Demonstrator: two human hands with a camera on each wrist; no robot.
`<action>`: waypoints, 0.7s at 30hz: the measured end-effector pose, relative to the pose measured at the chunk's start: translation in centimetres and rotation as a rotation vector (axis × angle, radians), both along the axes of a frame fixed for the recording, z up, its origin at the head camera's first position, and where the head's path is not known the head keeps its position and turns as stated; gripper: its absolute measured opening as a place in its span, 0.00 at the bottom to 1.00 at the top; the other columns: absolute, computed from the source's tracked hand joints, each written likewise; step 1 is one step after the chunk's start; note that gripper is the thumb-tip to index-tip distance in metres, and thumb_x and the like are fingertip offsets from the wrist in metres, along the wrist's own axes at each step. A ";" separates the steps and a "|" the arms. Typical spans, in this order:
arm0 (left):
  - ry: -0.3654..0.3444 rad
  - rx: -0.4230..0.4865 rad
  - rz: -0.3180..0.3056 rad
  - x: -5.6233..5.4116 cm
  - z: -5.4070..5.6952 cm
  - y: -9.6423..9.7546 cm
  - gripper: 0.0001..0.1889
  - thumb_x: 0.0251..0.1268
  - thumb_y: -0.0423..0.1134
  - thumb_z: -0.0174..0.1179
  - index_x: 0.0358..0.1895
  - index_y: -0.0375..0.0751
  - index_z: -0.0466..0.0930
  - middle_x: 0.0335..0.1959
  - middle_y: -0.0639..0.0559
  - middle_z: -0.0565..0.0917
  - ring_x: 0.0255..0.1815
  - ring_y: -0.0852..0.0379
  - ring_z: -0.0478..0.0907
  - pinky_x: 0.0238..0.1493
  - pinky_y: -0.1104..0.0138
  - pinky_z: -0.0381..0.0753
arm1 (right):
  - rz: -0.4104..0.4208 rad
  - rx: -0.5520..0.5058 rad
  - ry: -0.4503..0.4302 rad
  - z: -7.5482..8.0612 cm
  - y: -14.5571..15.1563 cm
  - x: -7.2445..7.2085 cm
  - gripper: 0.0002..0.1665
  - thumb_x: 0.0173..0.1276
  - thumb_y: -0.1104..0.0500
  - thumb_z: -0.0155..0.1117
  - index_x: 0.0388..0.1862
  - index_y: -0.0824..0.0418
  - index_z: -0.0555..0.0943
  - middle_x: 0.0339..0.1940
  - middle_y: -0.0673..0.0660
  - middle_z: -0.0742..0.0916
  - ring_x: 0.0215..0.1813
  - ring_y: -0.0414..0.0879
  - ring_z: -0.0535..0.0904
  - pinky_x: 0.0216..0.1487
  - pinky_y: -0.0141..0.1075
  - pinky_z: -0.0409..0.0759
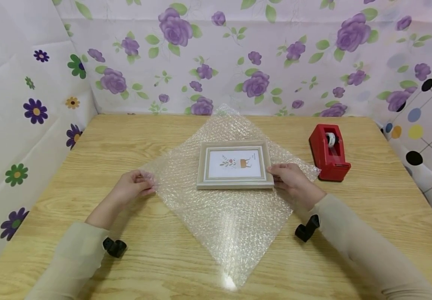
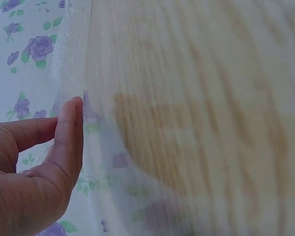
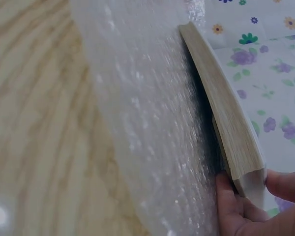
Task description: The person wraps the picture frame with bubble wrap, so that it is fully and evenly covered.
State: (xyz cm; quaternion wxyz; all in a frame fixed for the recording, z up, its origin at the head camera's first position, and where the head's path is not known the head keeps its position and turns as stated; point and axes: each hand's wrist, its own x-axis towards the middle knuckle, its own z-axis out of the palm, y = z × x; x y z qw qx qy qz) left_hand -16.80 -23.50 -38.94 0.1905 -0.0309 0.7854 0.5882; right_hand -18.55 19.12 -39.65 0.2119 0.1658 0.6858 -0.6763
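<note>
A sheet of bubble wrap (image 1: 234, 221) lies on the table with one corner toward me. On its middle sits a cream picture frame (image 1: 234, 183) holding a flower print turned sideways. My left hand (image 1: 132, 187) pinches the left corner of the bubble wrap between thumb and fingers; the left wrist view shows the wrap's edge (image 2: 74, 54) at the fingertips. My right hand (image 1: 292, 181) grips the frame's near right corner, thumb on top. In the right wrist view, fingers reach under the frame's side (image 3: 226, 113), and a dark gap shows between frame and wrap.
A red tape dispenser (image 1: 322, 156) with a roll of tape stands right of the wrap, close to its right corner. Flowered cloth (image 1: 133, 54) hangs behind the wooden table (image 1: 156, 258) and along both sides. A small black wrist mount (image 1: 114, 247) sits on each sleeve.
</note>
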 end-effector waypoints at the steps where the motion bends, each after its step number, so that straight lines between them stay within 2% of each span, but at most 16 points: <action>1: 0.001 -0.002 0.000 0.0 0.0 0.0 0.16 0.70 0.24 0.47 0.57 0.19 0.61 0.40 0.45 0.75 0.36 0.68 0.79 0.46 0.73 0.82 | 0.007 0.009 0.005 0.0 0.1 -0.1 0.25 0.72 0.62 0.54 0.62 0.75 0.66 0.28 0.48 0.82 0.32 0.37 0.80 0.39 0.26 0.81; 5: -0.001 -0.002 -0.002 -0.1 0.0 0.1 0.15 0.70 0.24 0.47 0.55 0.19 0.62 0.38 0.47 0.76 0.35 0.68 0.80 0.45 0.73 0.83 | 0.045 0.065 0.019 0.0 0.1 -0.4 0.32 0.73 0.61 0.53 0.69 0.75 0.58 0.40 0.55 0.83 0.35 0.36 0.80 0.42 0.29 0.82; 11: -0.013 0.016 0.001 -0.1 0.1 0.1 0.14 0.70 0.25 0.48 0.54 0.19 0.62 0.38 0.47 0.76 0.35 0.67 0.80 0.45 0.73 0.83 | 0.092 0.135 0.033 0.0 0.0 -0.4 0.33 0.73 0.59 0.52 0.70 0.74 0.58 0.54 0.67 0.80 0.40 0.39 0.81 0.45 0.33 0.83; 14: -0.016 0.023 0.001 -0.1 0.2 0.2 0.15 0.70 0.26 0.48 0.55 0.19 0.62 0.38 0.46 0.76 0.36 0.67 0.80 0.46 0.72 0.82 | 0.142 0.243 0.087 0.2 0.2 -0.2 0.32 0.73 0.58 0.52 0.68 0.77 0.60 0.60 0.73 0.76 0.47 0.45 0.81 0.50 0.36 0.82; 16: -0.016 0.030 0.006 -0.1 0.3 0.2 0.14 0.70 0.25 0.49 0.54 0.20 0.62 0.38 0.46 0.76 0.36 0.66 0.81 0.46 0.72 0.83 | 0.181 0.335 0.136 0.2 0.2 -0.2 0.31 0.73 0.58 0.52 0.66 0.78 0.63 0.59 0.74 0.77 0.49 0.47 0.80 0.50 0.36 0.82; 18: -0.014 0.035 0.009 -0.1 0.3 0.1 0.12 0.69 0.24 0.48 0.52 0.20 0.63 0.37 0.47 0.76 0.35 0.67 0.81 0.46 0.72 0.83 | 0.215 0.426 0.184 0.3 0.0 -0.3 0.29 0.72 0.58 0.52 0.63 0.79 0.67 0.55 0.74 0.79 0.47 0.46 0.80 0.47 0.33 0.82; 21: -0.017 0.043 0.014 0.0 0.2 -0.1 0.08 0.68 0.23 0.48 0.47 0.22 0.64 0.36 0.49 0.76 0.35 0.67 0.81 0.46 0.72 0.83 | 0.232 0.488 0.192 0.4 -0.3 -0.4 0.28 0.72 0.58 0.52 0.62 0.79 0.68 0.50 0.69 0.81 0.42 0.43 0.78 0.39 0.28 0.80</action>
